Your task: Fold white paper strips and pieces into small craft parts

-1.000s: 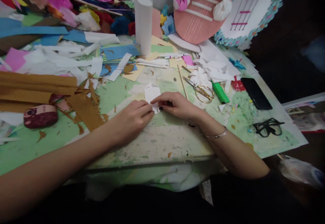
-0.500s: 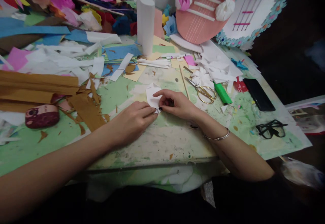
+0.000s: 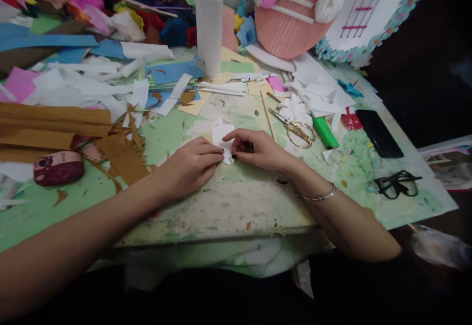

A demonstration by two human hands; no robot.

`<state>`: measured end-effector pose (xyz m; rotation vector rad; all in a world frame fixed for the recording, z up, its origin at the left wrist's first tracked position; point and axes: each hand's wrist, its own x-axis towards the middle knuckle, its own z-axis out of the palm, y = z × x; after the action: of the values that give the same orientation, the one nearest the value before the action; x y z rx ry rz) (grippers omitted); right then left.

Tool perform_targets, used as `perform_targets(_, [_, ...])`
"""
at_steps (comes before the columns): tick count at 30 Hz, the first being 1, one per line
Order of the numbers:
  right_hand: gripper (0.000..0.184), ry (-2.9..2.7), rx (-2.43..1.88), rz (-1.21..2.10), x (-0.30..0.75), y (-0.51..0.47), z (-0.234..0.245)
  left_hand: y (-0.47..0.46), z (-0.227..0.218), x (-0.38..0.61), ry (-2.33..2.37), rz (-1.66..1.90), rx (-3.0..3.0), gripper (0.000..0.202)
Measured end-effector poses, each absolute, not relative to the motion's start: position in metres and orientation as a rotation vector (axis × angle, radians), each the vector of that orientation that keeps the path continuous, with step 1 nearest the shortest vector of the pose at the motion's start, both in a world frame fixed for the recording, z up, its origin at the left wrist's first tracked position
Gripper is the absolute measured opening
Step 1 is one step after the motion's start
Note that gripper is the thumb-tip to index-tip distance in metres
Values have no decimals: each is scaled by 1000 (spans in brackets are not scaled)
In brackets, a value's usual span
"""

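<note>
A small folded piece of white paper (image 3: pixel 220 129) lies on the green-stained table in front of me, its upper part in plain sight. From the left, my left hand (image 3: pixel 191 163) grips its lower edge with the fingers closed together, the thumb mostly hidden. My right hand (image 3: pixel 258 151) pinches the paper's lower right side between thumb and fingers, its index finger curved above the sheet. To the right of that hand lie gold-handled scissors (image 3: pixel 301 134), a thin wooden stick (image 3: pixel 268 116) and a white paper flower (image 3: pixel 295 109).
A white paper roll (image 3: pixel 211 32) stands upright at the back. Brown crepe paper (image 3: pixel 51 131) and a dark red case (image 3: pixel 59 168) lie left. A green tube (image 3: pixel 325 132), black phone (image 3: pixel 379 133) and glasses (image 3: pixel 397 185) lie right. A pink paper guitar shape (image 3: pixel 295 25) leans behind.
My left hand has slid slightly left and up along the paper, and more of the sheet's lower part shows. The right hand keeps nearly the same pinch. The view has shifted slightly.
</note>
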<state>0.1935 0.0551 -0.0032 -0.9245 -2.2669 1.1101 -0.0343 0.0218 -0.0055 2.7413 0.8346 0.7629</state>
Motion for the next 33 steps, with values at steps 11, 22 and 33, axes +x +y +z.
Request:
perform_targets(11, [28,-2258,-920,1126,193,56,-4,33,-2,-38,864,677,2446,21])
perform_targets(22, [27,-2271,-937,1111,193,55,-1,49,-6,-38,992,656,2277,18])
perform_targets(33, [28,-2266,-927,1117,193,56,-2,50,-5,-32,985,580,2374,17])
